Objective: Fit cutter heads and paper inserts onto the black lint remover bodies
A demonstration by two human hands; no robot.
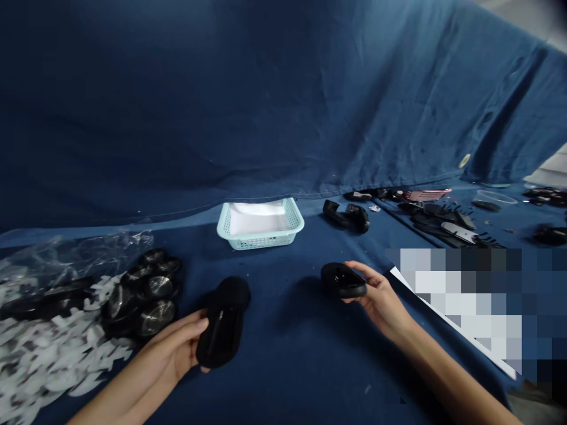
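Held in my left hand (181, 345) is a black plastic shell part (222, 324), elongated with a rounded, wider far end and a hollow face turned up. My fingers grip its left side near the lower end. My right hand (376, 295) grips a second black plastic shell part (343, 281), a rounded oblong with an open hollow, by its right end. Both parts are apart from each other, above the blue cloth (283, 354). What the parts belong to, I cannot tell.
A light-blue basket (264, 242) with white lining stands ahead. Black curved parts (348, 216) lie right of it. At left are round black parts (155, 289), white plastic pieces (62, 354) and clear plastic bags (75, 254). Black pieces and a pink basket (427, 194) lie far right.
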